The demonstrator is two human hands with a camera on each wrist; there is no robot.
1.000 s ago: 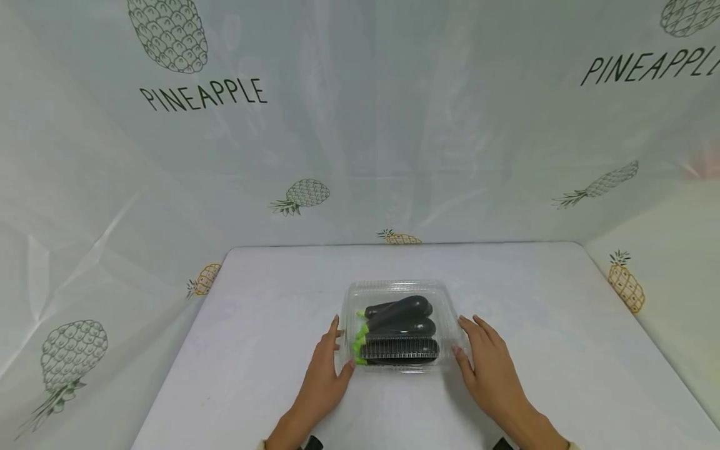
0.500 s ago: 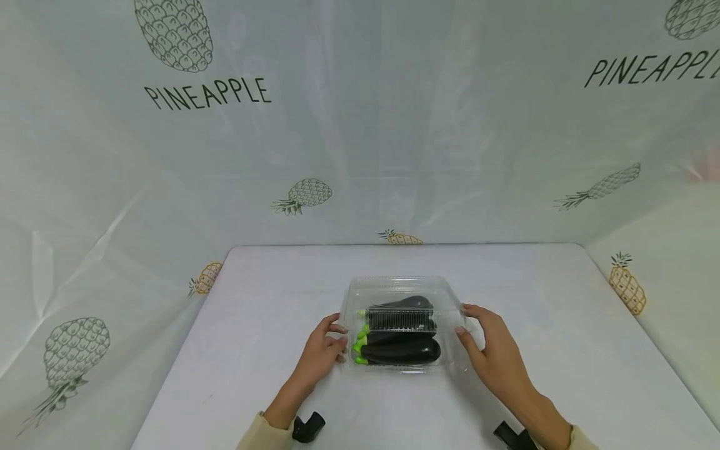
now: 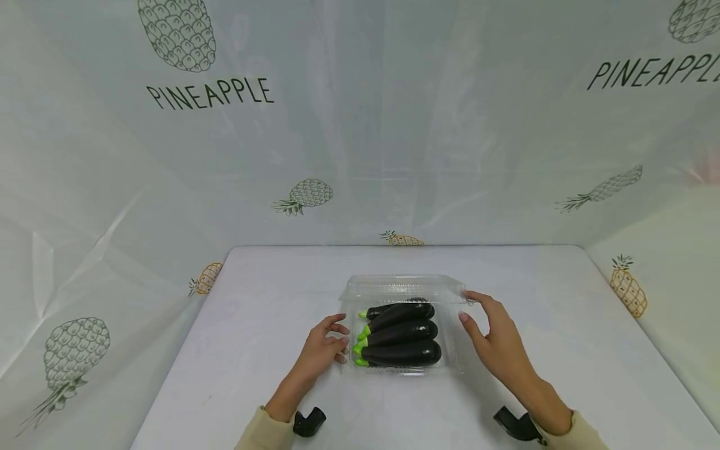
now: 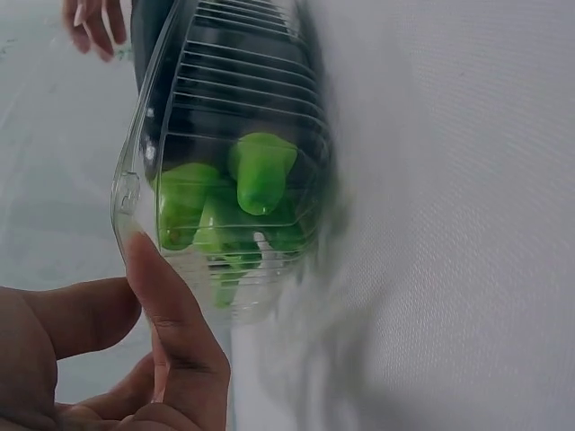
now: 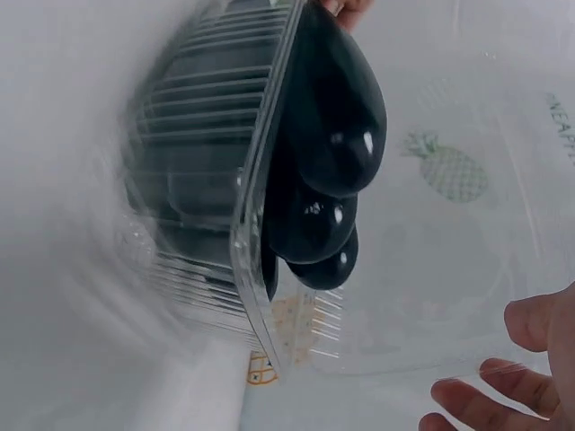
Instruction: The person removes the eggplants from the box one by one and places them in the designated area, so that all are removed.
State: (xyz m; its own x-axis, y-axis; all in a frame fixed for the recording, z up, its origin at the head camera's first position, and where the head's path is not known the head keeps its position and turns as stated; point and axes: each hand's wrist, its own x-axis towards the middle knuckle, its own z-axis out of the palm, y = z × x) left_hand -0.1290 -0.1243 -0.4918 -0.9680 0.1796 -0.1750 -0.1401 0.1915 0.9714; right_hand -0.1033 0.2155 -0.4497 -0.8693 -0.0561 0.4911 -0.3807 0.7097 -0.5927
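"What is on the white table [image 3: 270, 294], and where?"

"A clear plastic container [image 3: 450, 337] sits between a person's two hands. Several glossy dark eggplants [image 3: 400, 353] lie inside, their green stem ends pointing left. The see-through lid [image 3: 402, 287] is raised, tilting over the far side."

"And the fingers?"

"On the left hand [image 3: 319, 353] they are loosely bent, one fingertip touching the container's left rim without clasping it. On the right hand [image 3: 500, 340] they are relaxed, touching the lid's near right corner, thumb apart."
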